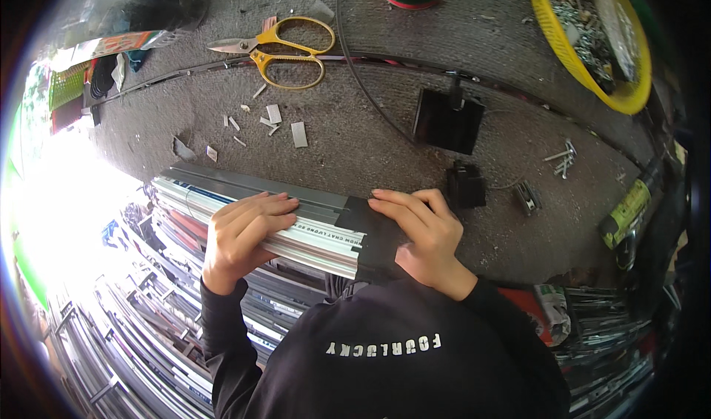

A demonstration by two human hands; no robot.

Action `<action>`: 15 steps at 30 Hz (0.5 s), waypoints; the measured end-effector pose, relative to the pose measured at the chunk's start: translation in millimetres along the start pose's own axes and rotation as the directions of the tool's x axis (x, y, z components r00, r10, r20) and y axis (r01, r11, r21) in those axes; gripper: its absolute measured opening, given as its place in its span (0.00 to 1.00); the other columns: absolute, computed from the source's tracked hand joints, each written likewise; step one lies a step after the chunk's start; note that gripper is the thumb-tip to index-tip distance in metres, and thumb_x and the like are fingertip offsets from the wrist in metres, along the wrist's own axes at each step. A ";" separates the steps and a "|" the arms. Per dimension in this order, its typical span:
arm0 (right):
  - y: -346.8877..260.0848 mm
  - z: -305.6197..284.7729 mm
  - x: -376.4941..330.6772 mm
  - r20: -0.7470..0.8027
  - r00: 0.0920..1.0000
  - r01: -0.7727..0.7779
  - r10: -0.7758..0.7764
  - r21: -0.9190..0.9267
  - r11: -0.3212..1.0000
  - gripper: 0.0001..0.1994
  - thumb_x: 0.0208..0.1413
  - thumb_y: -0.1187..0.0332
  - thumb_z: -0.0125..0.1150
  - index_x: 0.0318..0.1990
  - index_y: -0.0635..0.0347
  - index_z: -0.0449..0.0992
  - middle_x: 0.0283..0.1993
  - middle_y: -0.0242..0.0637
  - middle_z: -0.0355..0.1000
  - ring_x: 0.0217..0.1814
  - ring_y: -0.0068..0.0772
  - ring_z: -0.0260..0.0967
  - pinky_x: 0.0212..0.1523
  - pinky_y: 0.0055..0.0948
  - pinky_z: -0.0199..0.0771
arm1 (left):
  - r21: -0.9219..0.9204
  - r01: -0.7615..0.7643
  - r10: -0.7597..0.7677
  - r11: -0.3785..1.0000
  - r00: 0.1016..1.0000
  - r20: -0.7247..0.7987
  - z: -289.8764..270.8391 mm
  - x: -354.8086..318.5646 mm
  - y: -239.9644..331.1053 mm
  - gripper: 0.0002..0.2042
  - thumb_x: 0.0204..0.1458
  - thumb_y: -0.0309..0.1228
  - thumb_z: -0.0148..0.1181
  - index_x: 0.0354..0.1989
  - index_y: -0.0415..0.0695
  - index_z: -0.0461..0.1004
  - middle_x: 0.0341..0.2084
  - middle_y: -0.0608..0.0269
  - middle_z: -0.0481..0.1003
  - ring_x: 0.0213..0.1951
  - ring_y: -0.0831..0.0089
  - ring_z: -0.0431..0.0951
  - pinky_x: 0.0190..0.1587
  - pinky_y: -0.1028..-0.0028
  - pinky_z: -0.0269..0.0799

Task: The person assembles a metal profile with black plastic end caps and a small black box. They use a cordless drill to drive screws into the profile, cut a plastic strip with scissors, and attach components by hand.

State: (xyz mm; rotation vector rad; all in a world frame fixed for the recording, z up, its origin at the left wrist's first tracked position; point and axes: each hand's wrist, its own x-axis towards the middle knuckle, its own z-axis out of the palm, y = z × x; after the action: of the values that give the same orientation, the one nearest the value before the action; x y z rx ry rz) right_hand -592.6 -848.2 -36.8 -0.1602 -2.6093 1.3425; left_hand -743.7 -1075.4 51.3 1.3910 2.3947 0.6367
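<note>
A long aluminium profile (326,243), silver on one face and dark grey on top, lies along the near edge of the table in front of my body. My left hand (248,234) is closed over it, fingers across the top and thumb hidden below. At its right end sits a flat black piece (376,245). My right hand (426,234) grips that piece, fingertips on its far edge and thumb at the near side. Whether the black piece is fixed to the profile I cannot tell.
Yellow-handled scissors (292,52) lie at the far left-centre, near scattered white scraps (298,135). To the right are a black square block (449,120), screws (566,158), a yellow-green labelled bottle (626,213) and a yellow basket (548,30). Metal profiles (122,345) fill the lower left.
</note>
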 end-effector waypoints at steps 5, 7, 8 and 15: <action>0.5 -2.8 3.4 0.032 0.999 -0.018 0.019 -0.008 1.000 0.27 0.28 0.69 0.75 0.45 0.46 0.82 0.51 0.15 0.78 0.38 0.24 0.71 0.27 0.20 0.70 | 0.024 0.031 -0.032 0.999 0.999 0.018 -5.7 -1.2 -4.0 0.15 0.38 0.31 0.75 0.31 0.45 0.74 0.37 0.56 0.84 0.43 0.57 0.85 0.48 0.60 0.81; -0.2 -3.3 4.4 0.036 0.999 -0.012 0.012 -0.018 1.000 0.28 0.26 0.69 0.76 0.45 0.46 0.82 0.51 0.15 0.78 0.38 0.24 0.71 0.27 0.20 0.70 | 0.012 0.056 -0.056 0.998 0.998 0.039 -7.2 -3.4 -6.8 0.14 0.36 0.30 0.72 0.34 0.45 0.77 0.39 0.59 0.84 0.46 0.59 0.85 0.48 0.60 0.81; -0.5 -3.0 4.8 0.028 1.000 -0.010 0.010 -0.023 1.000 0.28 0.25 0.69 0.76 0.45 0.47 0.82 0.51 0.15 0.78 0.38 0.24 0.71 0.27 0.20 0.70 | 0.007 0.065 -0.065 0.998 0.997 0.048 -7.6 -4.3 -8.4 0.15 0.35 0.29 0.71 0.35 0.44 0.78 0.40 0.60 0.84 0.47 0.60 0.84 0.48 0.61 0.81; 0.6 -0.2 2.9 0.028 0.999 -0.015 0.016 -0.024 1.000 0.32 0.20 0.67 0.77 0.45 0.47 0.82 0.51 0.17 0.79 0.38 0.25 0.71 0.28 0.19 0.71 | 0.034 0.046 -0.048 0.998 0.998 0.035 -8.7 -4.7 -18.7 0.15 0.38 0.34 0.75 0.31 0.46 0.74 0.36 0.59 0.85 0.43 0.60 0.86 0.46 0.62 0.81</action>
State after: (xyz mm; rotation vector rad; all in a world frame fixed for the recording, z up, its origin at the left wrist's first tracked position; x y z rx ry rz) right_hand -595.4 -847.2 -36.9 -0.1664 -2.6528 1.3290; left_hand -759.4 -1089.5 49.3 1.3432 2.4126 0.5584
